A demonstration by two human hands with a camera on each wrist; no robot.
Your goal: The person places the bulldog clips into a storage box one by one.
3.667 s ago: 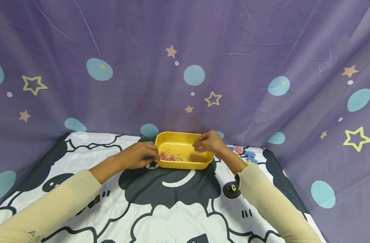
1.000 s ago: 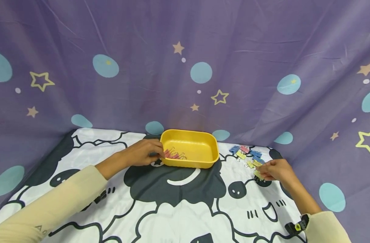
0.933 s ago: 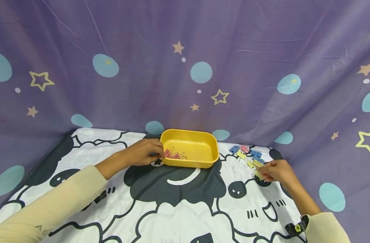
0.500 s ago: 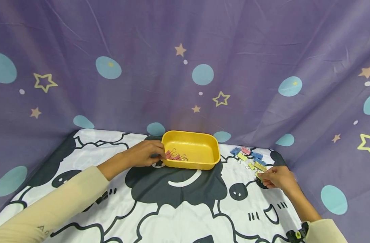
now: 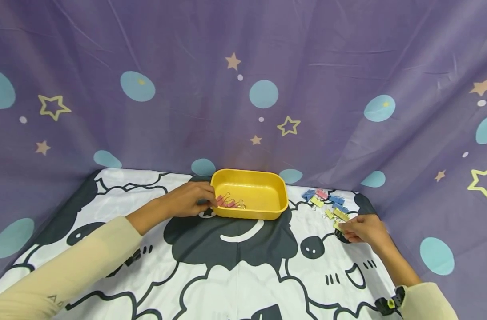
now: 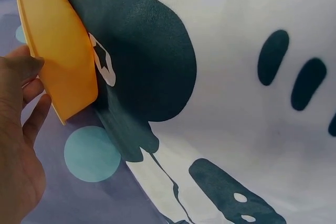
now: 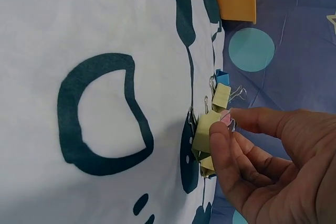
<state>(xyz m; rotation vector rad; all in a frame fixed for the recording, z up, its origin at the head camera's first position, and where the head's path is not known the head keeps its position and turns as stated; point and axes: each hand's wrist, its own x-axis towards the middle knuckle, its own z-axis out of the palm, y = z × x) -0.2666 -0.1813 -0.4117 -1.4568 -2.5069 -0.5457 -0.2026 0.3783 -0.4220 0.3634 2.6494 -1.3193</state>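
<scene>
Since the earliest frame, the right hand (image 5: 363, 229) has moved away from the yellow tray (image 5: 249, 214) and now lies far to the right on the cloth, at the near edge of the group of binder clips (image 5: 327, 203); during the last second it has hardly changed its place, only the fingers have shifted a little on the clip. The left hand (image 5: 189, 201) has stayed at the left short end of the tray. In the right wrist view, the thumb and the first finger of the right hand (image 7: 262, 161) are closed together on the wire handle of a yellow binder clip (image 7: 206, 135), which still touches the sheep-print cloth (image 7: 79, 35); the other fingers are curled below. A second yellow clip (image 7: 221, 97) and a blue clip (image 7: 222, 77) lie just beside it, toward the tray. In the left wrist view, the fingers of the left hand (image 6: 18, 129) are bent around the outer wall of the yellow tray (image 6: 58, 61) and touch it. Inside the tray, near its left end, lie several pink clips (image 5: 227, 203). The purple star curtain (image 5: 243, 66) hangs behind the table.
</scene>
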